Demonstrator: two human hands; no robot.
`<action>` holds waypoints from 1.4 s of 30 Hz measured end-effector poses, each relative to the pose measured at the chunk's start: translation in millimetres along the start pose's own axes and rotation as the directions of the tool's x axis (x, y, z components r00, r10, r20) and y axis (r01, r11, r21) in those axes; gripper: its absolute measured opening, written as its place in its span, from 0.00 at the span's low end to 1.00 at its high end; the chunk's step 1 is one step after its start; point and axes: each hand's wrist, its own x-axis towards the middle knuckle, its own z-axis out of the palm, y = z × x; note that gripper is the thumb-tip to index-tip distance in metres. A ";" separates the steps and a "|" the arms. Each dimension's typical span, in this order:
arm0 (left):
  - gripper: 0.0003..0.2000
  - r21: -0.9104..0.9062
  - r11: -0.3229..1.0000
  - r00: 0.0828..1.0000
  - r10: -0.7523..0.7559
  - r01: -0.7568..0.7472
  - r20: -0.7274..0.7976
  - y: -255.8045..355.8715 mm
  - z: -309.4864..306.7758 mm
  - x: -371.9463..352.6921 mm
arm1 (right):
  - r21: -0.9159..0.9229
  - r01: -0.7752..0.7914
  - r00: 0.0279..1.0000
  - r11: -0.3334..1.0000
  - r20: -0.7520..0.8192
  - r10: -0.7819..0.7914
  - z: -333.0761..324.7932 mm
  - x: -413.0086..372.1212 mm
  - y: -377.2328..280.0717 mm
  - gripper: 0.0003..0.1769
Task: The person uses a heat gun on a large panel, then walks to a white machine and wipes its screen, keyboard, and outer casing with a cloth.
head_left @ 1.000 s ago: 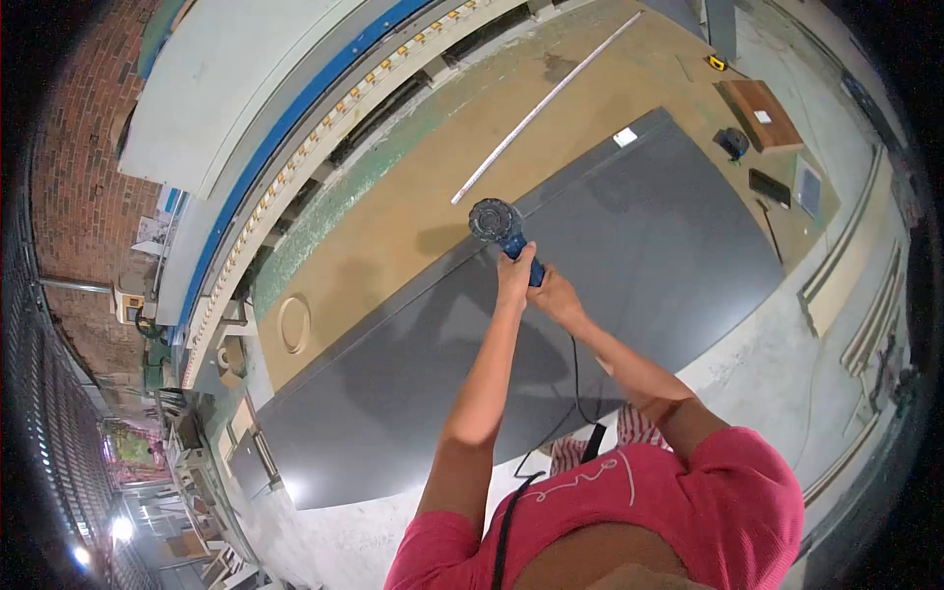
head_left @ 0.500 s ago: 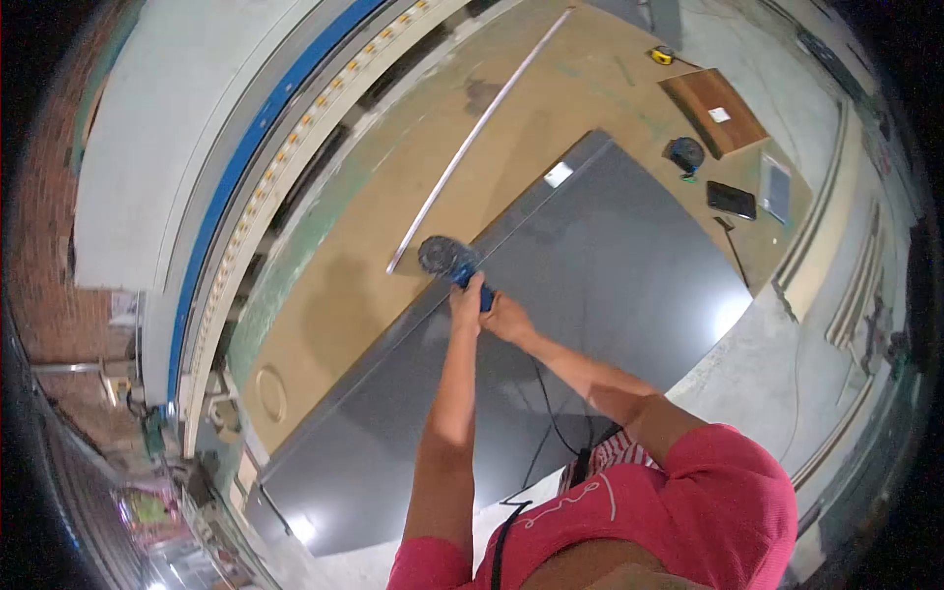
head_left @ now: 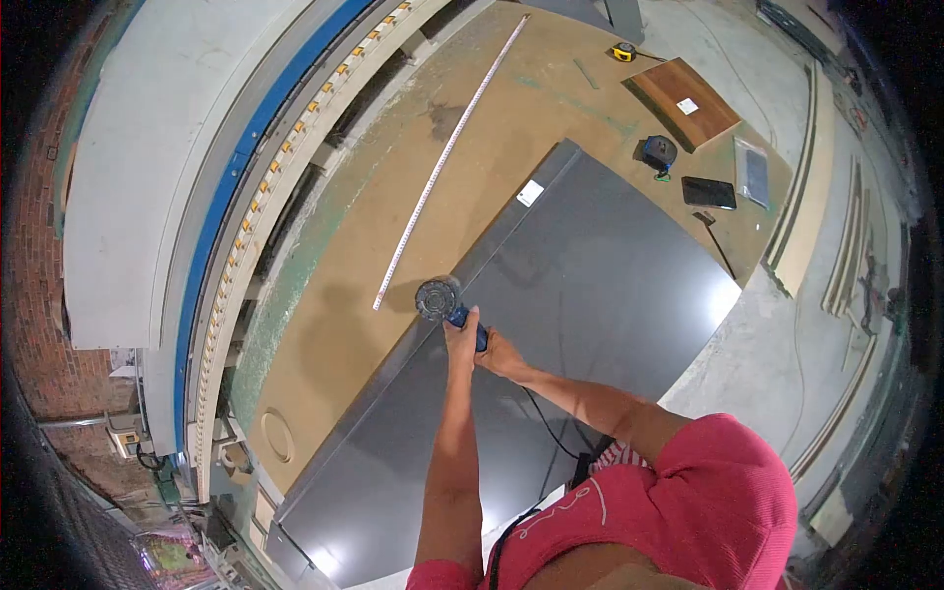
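Across the bench [head_left: 536,118] lies the broad grey panel [head_left: 600,256], probably stiff and slick, and here at its long edge the power tool [head_left: 442,301], likely rigid and nose-heavy, left hand [head_left: 460,340] and right hand [head_left: 501,356] with fingers wrapped round its blue handle [head_left: 481,337], the best hold.

Bright ctr, glare spots on grey sheet [head_left: 600,270], soft shadows, strong fisheye distort., blk corners
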 end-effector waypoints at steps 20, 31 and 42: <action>0.21 -0.266 0.962 0.998 -0.066 0.066 0.009 -30.2 23.9 -52.0 | -0.218 -0.012 1.000 0.976 -0.026 0.007 -15.5 -47.9 41.5 0.41; 0.24 -0.117 0.993 0.940 0.015 0.027 0.341 -55.3 144.3 -220.0 | -0.302 -0.114 0.945 0.947 -0.328 0.009 -109.7 -232.4 131.3 0.35; 0.27 -0.006 0.998 0.878 0.052 -0.056 0.476 -89.4 220.2 -326.6 | -0.164 -0.082 0.861 0.983 -0.509 -0.013 -146.6 -355.1 178.8 0.32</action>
